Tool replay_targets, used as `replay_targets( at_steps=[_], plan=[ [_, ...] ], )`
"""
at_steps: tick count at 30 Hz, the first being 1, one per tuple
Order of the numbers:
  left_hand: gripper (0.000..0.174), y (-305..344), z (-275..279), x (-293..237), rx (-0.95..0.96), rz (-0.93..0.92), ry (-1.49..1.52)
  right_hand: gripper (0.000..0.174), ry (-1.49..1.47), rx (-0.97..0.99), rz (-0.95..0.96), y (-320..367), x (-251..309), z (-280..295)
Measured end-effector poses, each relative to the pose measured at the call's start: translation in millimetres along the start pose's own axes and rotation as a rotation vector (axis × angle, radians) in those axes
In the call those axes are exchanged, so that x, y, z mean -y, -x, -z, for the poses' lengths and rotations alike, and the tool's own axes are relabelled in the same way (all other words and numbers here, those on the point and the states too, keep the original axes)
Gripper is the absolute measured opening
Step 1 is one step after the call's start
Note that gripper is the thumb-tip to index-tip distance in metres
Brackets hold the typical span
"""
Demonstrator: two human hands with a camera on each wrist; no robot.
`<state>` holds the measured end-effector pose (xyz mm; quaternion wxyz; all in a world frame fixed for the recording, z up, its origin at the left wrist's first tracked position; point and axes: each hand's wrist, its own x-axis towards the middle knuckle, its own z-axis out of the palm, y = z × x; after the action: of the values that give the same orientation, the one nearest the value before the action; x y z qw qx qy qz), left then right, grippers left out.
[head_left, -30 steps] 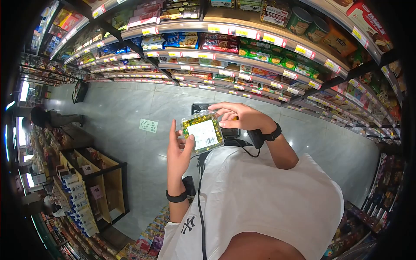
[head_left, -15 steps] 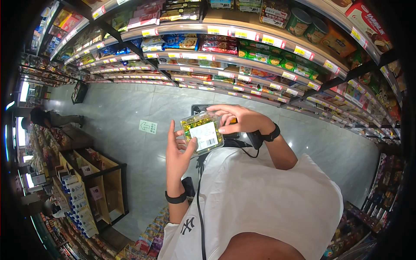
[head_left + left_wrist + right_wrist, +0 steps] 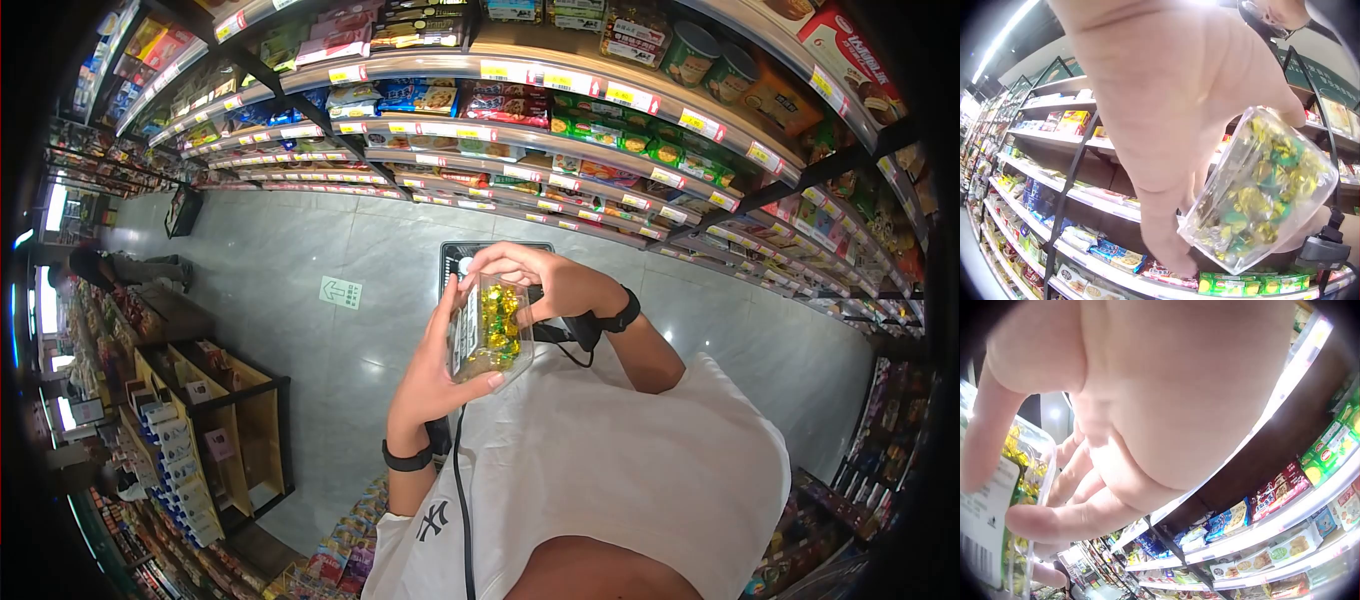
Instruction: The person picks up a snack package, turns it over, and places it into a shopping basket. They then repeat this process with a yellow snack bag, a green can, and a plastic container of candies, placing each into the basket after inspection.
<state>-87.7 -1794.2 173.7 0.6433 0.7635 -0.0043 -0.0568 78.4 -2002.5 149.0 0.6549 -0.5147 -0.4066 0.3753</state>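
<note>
A clear plastic box [image 3: 501, 325] of gold and green wrapped pieces is held in front of the white shirt, tilted with its see-through side up. The left hand [image 3: 432, 368] grips it from the left, thumb along the near edge. At the far end and right side, the right hand [image 3: 550, 284] holds it with curved fingers. In the left wrist view the box [image 3: 1263, 194] lies between the thumb and fingers of the left hand [image 3: 1166, 94]. The right wrist view shows the box's white label [image 3: 985, 519] beside the right hand [image 3: 1141, 394].
Shelves [image 3: 430, 127] of packaged snacks run across the far side. Beyond the hands a dark basket [image 3: 452, 262] is on the grey floor [image 3: 300, 230]. A wooden display rack [image 3: 240, 440] stands at the left, with a person [image 3: 150, 272] farther back. A black cable [image 3: 463, 500] hangs down the shirt.
The box has turned from its label facing up to its clear side facing up. The left thumb has shifted to the near edge, and the right hand has moved slightly left over the far end.
</note>
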Motion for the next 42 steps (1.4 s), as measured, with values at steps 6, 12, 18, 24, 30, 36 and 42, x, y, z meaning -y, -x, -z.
replay_targets(
  at_steps=[6,12,18,24,30,36,42],
  plan=[
    [0.134,-3,-1,-11,-0.24,-0.114,-0.28,0.065,-0.163,-0.184,-0.19,1,-7,4],
    [0.137,-10,-10,-30,-0.398,-0.145,-0.673,0.069,-0.269,-0.12,-0.176,-2,-8,-1],
    [0.135,-8,-7,-21,-0.346,-0.133,-0.509,0.086,-0.024,-0.085,-0.127,-8,-4,-8],
    [0.086,-2,13,3,-0.259,-0.058,-0.384,0.084,-0.001,-0.175,-0.241,-7,-58,5],
    [0.041,13,25,52,-0.212,0.406,-0.009,0.071,0.106,-0.564,-0.425,-11,-92,45],
    [0.045,24,33,148,-0.127,0.544,-0.129,0.061,0.104,-0.969,-0.504,-3,-229,77],
    [0.045,43,31,246,-0.076,0.773,-0.079,0.056,0.075,-1.111,-0.836,21,-482,81]
  ],
)
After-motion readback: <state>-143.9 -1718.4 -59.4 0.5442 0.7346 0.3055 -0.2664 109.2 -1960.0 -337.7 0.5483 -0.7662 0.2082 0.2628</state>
